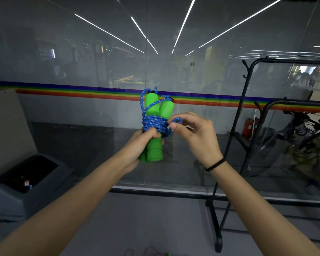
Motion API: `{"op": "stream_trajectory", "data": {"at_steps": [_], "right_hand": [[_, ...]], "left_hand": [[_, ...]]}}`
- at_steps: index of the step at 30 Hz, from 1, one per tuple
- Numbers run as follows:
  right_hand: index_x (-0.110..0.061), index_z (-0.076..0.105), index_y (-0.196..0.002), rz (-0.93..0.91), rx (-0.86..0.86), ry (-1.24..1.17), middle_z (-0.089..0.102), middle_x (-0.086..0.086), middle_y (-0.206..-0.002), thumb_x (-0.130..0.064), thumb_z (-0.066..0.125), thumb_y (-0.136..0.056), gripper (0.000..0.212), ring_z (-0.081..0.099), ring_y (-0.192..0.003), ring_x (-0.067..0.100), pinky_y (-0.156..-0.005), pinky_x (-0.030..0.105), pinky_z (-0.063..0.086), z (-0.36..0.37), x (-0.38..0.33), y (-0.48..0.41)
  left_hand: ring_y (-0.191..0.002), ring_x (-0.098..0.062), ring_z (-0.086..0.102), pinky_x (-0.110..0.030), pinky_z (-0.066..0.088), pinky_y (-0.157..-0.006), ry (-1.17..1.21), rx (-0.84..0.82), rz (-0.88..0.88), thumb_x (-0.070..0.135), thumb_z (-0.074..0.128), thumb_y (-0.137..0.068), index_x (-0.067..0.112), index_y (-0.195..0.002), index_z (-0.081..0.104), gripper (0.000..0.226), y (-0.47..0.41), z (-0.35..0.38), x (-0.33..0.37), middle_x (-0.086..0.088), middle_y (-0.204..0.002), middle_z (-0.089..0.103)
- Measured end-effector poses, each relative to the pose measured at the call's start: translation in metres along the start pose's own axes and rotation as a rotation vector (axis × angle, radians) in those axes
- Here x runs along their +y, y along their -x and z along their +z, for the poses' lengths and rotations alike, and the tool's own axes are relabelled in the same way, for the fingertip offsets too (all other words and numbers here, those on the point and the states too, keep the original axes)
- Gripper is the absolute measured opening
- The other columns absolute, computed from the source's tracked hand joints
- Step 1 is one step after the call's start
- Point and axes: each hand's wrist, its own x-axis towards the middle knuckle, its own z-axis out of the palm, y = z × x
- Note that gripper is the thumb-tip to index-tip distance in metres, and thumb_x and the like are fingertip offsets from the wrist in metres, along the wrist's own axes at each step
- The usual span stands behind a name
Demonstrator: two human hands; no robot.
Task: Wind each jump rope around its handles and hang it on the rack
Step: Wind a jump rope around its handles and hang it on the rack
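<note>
A glass wall (81, 137) with a rainbow stripe (81, 91) across it fills the view ahead. It reflects long ceiling lights. To the right, just in front of the glass, stands a black metal rack (217, 235) with hooks on its upright. No rope hangs on the part that shows. A grey bin (11, 198) sits on the floor at the lower left. Both hands are raised in front of the glass, close together at the bundle but not touching each other. The left hand (142, 143) grips two green foam handles (151, 108) around their middle and holds them upright, side by side. A blue rope (153, 122) is wound in many turns around the handles, just above the left fingers. The right hand (194, 133) pinches a short loop of the rope (177, 119) between thumb and forefinger, just right of the winding. A thin black band (214, 164) circles the right wrist. At the bottom edge, part of another rope (150, 251) lies on the floor.
</note>
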Motion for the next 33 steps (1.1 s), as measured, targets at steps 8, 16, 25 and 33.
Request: {"op": "stream_trajectory", "data": {"at_steps": [8, 16, 25, 33], "right_hand": [[-0.021, 0.06, -0.109, -0.031, -0.085, -0.083, 0.058, -0.009, -0.076, -0.017, 0.045, -0.092, 0.023, 0.051, -0.067, 0.007, -0.063, 0.021, 0.045, 0.003, 0.004, 0.007], [-0.019, 0.065, -0.083, -0.065, 0.075, -0.159, 0.068, -0.01, -0.074, -0.008, 0.063, -0.082, 0.012, 0.062, -0.07, 0.007, -0.065, 0.019, 0.051, -0.003, -0.006, 0.012], [-0.016, 0.072, -0.089, -0.09, -0.065, 0.049, 0.062, 0.0, -0.083, -0.006, 0.07, -0.076, 0.016, 0.06, -0.078, 0.008, -0.072, 0.019, 0.051, -0.005, -0.016, 0.014], [-0.02, 0.068, -0.073, 0.048, -0.116, 0.36, 0.069, -0.005, -0.077, -0.023, 0.082, -0.063, 0.018, 0.065, -0.072, 0.008, -0.069, 0.015, 0.051, -0.015, -0.022, 0.005]], "left_hand": [[-0.084, -0.009, 0.067, -0.022, 0.05, -0.066, -0.1, -0.067, 0.062, 0.029, 0.06, -0.072, 0.014, -0.119, 0.056, 0.049, 0.004, 0.0, 0.003, 0.0, -0.099, 0.07], [-0.092, -0.011, 0.068, -0.021, 0.05, -0.072, -0.098, -0.07, 0.096, 0.023, 0.062, -0.084, 0.018, -0.127, 0.049, 0.045, 0.017, 0.008, 0.005, 0.0, -0.11, 0.069], [-0.106, -0.011, 0.062, -0.028, 0.048, -0.092, -0.142, -0.004, 0.15, 0.034, 0.062, -0.071, 0.027, -0.126, 0.048, 0.057, 0.022, 0.017, 0.004, 0.006, -0.114, 0.065], [-0.104, -0.003, 0.058, -0.025, 0.049, -0.089, -0.436, 0.031, 0.207, 0.034, 0.065, -0.081, 0.025, -0.13, 0.039, 0.056, 0.028, 0.015, 0.002, 0.01, -0.114, 0.059]]}}
